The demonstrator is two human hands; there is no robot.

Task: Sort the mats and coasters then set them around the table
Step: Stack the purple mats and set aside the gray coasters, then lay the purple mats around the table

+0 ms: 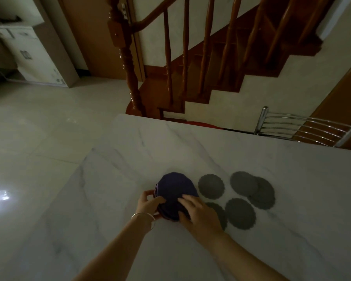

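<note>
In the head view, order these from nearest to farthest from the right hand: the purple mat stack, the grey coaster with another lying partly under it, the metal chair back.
1. Purple mat stack: under the fingers of the right hand, touching.
2. Overlapping grey coaster: on the table, to the hand's right and farther away.
3. Metal chair back: beyond the table's far edge, at the right.

I saw a white marble tabletop (190, 142) carrying a purple mat stack (175, 187) and scattered grey scalloped coasters (211, 185).
</note>
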